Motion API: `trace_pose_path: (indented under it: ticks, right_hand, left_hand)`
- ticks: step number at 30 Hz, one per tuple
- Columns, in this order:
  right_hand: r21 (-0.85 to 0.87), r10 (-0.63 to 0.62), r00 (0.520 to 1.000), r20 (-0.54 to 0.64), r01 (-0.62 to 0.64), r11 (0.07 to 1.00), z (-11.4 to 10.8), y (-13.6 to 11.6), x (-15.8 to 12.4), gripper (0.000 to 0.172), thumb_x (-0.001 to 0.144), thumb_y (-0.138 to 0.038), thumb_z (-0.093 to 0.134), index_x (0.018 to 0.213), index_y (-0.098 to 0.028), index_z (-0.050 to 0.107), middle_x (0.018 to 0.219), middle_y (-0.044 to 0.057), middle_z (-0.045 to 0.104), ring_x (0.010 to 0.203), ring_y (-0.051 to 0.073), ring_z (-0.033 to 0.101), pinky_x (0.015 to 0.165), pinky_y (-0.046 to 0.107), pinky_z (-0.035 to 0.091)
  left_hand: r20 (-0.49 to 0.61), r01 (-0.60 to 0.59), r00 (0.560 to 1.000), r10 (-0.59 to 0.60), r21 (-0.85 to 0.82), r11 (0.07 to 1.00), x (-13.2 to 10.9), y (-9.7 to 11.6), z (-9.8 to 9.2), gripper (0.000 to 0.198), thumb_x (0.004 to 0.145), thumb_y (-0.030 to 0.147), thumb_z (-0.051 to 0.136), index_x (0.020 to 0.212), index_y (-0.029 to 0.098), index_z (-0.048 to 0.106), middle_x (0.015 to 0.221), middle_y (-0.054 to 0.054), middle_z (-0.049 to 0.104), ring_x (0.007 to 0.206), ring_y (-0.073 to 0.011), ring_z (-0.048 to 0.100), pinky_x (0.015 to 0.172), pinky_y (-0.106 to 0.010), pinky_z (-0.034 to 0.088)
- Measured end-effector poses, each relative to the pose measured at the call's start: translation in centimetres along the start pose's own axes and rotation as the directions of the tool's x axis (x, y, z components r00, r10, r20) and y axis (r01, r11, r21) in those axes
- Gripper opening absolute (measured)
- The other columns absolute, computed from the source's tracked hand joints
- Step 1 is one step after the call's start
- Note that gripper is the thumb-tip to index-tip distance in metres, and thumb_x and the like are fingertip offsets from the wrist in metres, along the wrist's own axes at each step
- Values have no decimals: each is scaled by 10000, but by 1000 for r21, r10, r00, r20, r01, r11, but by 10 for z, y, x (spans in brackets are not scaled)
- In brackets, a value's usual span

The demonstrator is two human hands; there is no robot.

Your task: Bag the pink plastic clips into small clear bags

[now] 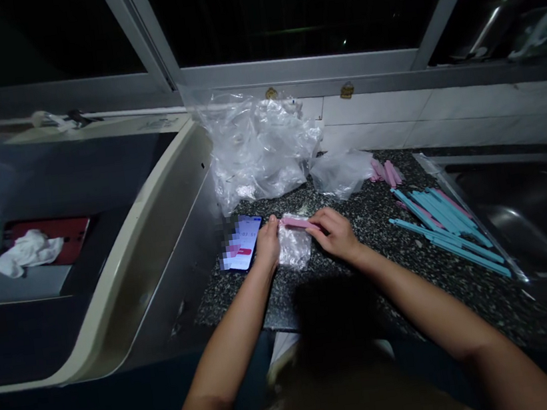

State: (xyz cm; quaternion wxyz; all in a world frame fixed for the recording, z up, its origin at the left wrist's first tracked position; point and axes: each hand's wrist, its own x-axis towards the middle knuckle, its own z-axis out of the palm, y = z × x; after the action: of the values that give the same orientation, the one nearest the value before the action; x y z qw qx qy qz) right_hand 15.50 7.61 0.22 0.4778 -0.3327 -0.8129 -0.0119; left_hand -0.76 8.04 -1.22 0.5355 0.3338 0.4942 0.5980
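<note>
Between my two hands lies a flat pink strip (300,222), level above the counter. My right hand (336,231) pinches its right end between thumb and fingers. At the other end, my left hand (268,240) is closed on the edge of a small clear plastic bag (294,251), which hangs below the strip. Whether the strip's left end is inside the bag cannot be made out. A lit phone (244,241) lies just left of my left hand. To the right, several light-blue strips (440,210) are spread in a loose pile with a few pink ones among them.
A heap of clear plastic bags (258,143) stands against the back wall. Beside it, another bag (342,170) lies near bundled pink strips (390,173). A metal sink (540,217) borders the speckled counter (366,293) on the right; a large appliance (165,226) stands at left.
</note>
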Motion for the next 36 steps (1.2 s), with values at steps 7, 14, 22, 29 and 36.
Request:
trace_pose_path:
  ticks: [7, 14, 22, 29, 36]
  right_hand:
    - [71, 24, 999, -27, -22, 997, -2, 0, 2, 86, 798, -226, 554, 833, -162, 600, 742, 50, 572, 686, 139, 542, 594, 265, 464]
    - [119, 51, 998, -28, -47, 992, -5, -1, 3, 72, 788, -222, 563, 831, -180, 604, 735, 43, 563, 692, 144, 544, 588, 268, 457]
    - [134, 74, 997, -17, -72, 988, -7, 0, 3, 75, 782, -223, 570, 834, -185, 608, 752, 42, 569, 696, 140, 547, 580, 263, 454]
    - [141, 67, 997, -27, -62, 988, -8, -1, 2, 80, 772, -206, 583, 845, -178, 604, 758, 40, 567, 703, 134, 550, 580, 255, 457]
    - [134, 70, 997, -32, -65, 989, -11, 0, 0, 81, 766, -188, 586, 847, -183, 593, 774, 42, 578, 697, 133, 555, 563, 252, 458]
  left_hand:
    - [-17, -19, 1000, 20, 43, 999, 0, -1, -1, 501, 598, 634, 585, 593, 138, 521, 476, 30, 481, 459, -94, 412, 470, -220, 312]
    - [-8, -25, 1000, 25, 19, 1000, 4, -6, -2, 526, 572, 659, 582, 601, 137, 531, 493, 26, 499, 467, -93, 416, 481, -220, 327]
    - [-42, -11, 999, 13, 46, 999, 5, -5, -3, 473, 625, 611, 577, 566, 148, 499, 475, 36, 463, 455, -86, 386, 465, -212, 306]
    - [-51, 21, 999, -19, 45, 999, 2, 1, 0, 482, 618, 615, 577, 565, 142, 504, 475, 32, 473, 457, -89, 392, 464, -213, 310]
    - [-64, 3, 998, 1, 61, 998, 1, 4, 1, 466, 642, 599, 564, 552, 146, 503, 488, 26, 470, 475, -95, 395, 477, -220, 314]
